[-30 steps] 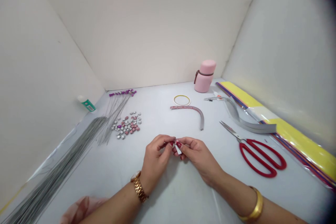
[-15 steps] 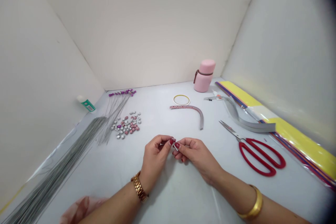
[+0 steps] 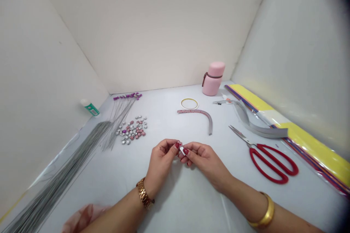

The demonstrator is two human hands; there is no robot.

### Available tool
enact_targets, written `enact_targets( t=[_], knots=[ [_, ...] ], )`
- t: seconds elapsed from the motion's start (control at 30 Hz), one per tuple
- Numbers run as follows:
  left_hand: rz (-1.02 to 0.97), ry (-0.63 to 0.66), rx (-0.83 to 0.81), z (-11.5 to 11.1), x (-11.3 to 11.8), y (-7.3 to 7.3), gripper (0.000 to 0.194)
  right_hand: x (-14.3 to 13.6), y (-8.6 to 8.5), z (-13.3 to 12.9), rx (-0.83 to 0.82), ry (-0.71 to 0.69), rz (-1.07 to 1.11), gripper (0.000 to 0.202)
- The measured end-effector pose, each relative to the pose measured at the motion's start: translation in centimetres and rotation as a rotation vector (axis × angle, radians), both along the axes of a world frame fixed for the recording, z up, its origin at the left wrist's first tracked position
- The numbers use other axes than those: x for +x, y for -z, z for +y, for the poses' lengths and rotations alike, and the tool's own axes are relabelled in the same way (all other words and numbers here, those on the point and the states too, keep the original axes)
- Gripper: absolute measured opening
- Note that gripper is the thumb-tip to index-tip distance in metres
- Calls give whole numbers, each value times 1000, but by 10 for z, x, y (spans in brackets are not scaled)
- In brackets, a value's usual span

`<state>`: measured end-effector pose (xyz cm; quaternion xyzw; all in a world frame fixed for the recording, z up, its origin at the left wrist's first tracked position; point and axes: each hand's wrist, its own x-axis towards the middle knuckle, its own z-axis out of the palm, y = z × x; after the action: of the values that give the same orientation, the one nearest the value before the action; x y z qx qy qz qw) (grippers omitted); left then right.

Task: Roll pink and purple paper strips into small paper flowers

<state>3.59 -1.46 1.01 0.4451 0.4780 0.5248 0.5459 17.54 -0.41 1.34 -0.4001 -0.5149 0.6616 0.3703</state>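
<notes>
Near the middle of the table, my left hand and my right hand meet at the fingertips. Between them is a small folded paper strip, pink at its upper end and white lower down. Both hands pinch it between thumb and fingers, which hide part of it. Beyond my hands lie a curved bundle of pink and grey strips and a yellow-white tape ring. Small silver and pink folded stars are scattered to the left.
Grey wires, purple-tipped stems and a green glue stick lie left. Right are red-handled scissors, long grey strips, yellow packaged sheets and, farther back, a pink bottle. Pink cloth lies by my left forearm.
My fingertips have shifted slightly, and more of the small strip's white part shows between them. The objects on the table lie as before.
</notes>
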Motion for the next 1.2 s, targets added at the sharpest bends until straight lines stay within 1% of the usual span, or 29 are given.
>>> enact_targets(
  t=[0.1, 0.17, 0.23, 0.3, 0.4, 0.6, 0.7, 0.93, 1.07, 1.2],
  knots=[
    [-35, -8, -36, 0, 0, -2, 15, 0, -1, -1, 24, -53, -11, 18],
    [-63, -7, -59, 0, 0, -2, 15, 1, -2, -1, 33, -63, -26, 19],
    [-103, 15, -66, 0, 1, -3, 15, 1, -1, -1, 51, -38, -47, 17],
    [-135, 42, -63, -1, 3, -3, 13, 1, 1, 0, 63, -9, -67, 21],
    [-149, 44, -60, -3, 4, -5, 9, 2, 3, 1, 59, 20, -74, 25],
    [-172, 70, -79, -5, 7, -9, 8, 2, 2, 0, 30, 119, -5, 19],
    [-197, 90, -99, -4, 7, -9, 10, 2, 0, 0, 39, 140, 22, 19],
    [-241, 58, -130, -4, 6, -3, 13, 1, 2, 1, 60, 162, 63, 14],
    [-282, 28, -125, -5, 7, -3, 11, 1, 1, 1, 28, 126, 106, 11],
    [-283, 20, -128, -6, 7, -4, 10, 2, -3, 1, 11, 108, 72, 12]
  ],
)
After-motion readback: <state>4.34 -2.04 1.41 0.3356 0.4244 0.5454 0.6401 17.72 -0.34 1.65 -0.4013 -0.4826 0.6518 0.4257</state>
